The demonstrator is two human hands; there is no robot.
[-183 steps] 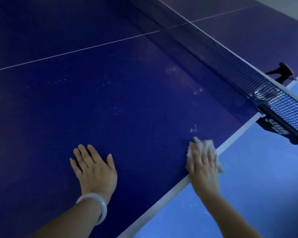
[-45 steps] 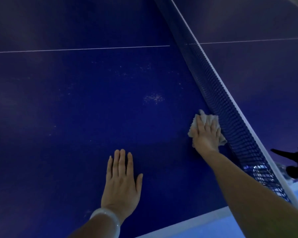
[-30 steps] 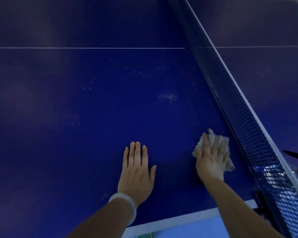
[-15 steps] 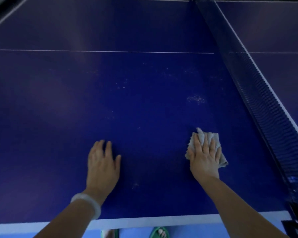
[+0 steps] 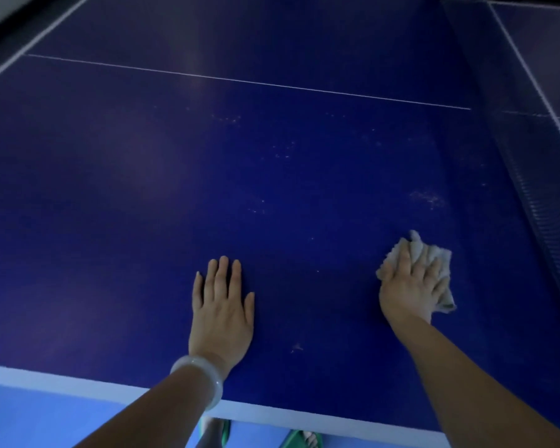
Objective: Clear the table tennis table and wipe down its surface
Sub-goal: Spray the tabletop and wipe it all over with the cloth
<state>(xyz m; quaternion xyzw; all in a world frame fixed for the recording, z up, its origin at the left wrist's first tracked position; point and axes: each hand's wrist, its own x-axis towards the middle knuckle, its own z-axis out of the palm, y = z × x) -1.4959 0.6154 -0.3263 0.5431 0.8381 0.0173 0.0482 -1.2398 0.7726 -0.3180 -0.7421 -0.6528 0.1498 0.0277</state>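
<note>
Left hand [image 5: 221, 313] shifted rightward; cloth [image 5: 434, 257] under right hand [image 5: 409, 291].

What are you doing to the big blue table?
A person is wiping a blue table tennis table. The right hand presses a crumpled pale cloth flat on the surface, close to the net. The left hand, with a pale bangle on the wrist, rests flat on the table with nothing in it. Nothing else lies on the part of the table in view, but faint whitish specks show beyond the cloth, so the wiping isn't finished.
</note>
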